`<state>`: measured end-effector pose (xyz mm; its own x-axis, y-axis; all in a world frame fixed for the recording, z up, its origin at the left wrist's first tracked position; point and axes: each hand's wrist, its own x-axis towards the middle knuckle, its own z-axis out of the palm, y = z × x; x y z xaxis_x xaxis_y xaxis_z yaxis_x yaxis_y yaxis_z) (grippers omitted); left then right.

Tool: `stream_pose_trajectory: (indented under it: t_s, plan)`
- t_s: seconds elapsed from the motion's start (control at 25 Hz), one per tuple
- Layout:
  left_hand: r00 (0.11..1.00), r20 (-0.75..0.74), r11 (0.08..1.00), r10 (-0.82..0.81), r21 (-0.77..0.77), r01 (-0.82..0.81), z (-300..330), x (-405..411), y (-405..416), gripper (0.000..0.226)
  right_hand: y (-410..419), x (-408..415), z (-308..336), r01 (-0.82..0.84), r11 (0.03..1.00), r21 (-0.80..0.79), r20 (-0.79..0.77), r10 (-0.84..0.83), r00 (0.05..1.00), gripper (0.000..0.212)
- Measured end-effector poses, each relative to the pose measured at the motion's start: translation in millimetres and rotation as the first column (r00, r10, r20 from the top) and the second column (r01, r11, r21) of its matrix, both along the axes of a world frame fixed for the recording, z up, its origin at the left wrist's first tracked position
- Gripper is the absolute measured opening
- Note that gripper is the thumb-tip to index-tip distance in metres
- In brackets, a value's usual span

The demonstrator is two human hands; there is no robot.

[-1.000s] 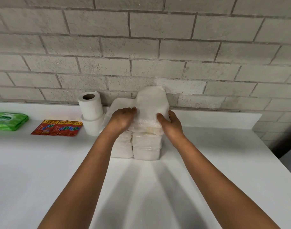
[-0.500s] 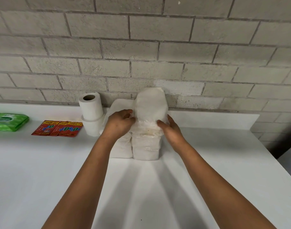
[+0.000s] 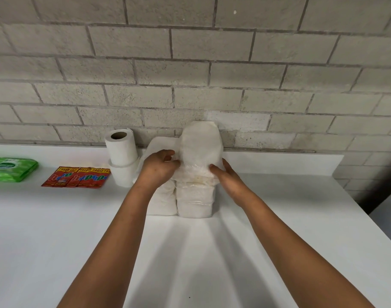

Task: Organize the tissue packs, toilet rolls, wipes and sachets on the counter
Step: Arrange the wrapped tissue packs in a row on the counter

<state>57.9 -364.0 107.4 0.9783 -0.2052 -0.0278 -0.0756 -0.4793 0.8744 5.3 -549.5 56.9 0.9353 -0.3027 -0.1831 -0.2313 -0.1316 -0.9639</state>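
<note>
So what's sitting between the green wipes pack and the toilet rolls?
In the head view, red sachets lie flat on the counter between the wipes and the stacked toilet rolls.

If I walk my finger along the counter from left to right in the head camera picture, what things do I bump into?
green wipes pack → red sachets → stacked toilet rolls → left hand → top tissue pack → right hand
</note>
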Motion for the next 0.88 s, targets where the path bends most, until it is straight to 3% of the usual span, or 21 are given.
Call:
stream_pose_trajectory:
  t_s: [0.28,0.48,0.56,0.68,0.88]
  plan:
    - [0.997,-0.041,0.997,0.066,-0.047,-0.068,0,1,9,0.038,6,-18,-11,0.209,0.975,0.081,0.119,-0.218,0.969,0.044]
    - [0.997,-0.069,0.993,0.029,-0.111,-0.036,-4,-1,8,0.039,10,-17,-18,0.118,0.993,0.019,0.133,-0.120,0.984,0.016]
    - [0.998,-0.054,0.995,0.029,-0.092,-0.034,-6,-1,7,0.040,10,-14,-17,0.120,0.992,-0.023,0.133,-0.116,0.984,0.016]
    - [0.999,-0.006,0.999,0.032,-0.027,-0.032,-8,-2,4,0.042,11,-12,-12,0.104,0.991,-0.081,0.102,-0.096,0.990,0.042]
    - [0.988,0.146,0.991,0.056,0.115,-0.074,-14,-6,-2,0.046,9,-13,-10,0.097,0.990,-0.103,0.078,-0.089,0.993,0.043]
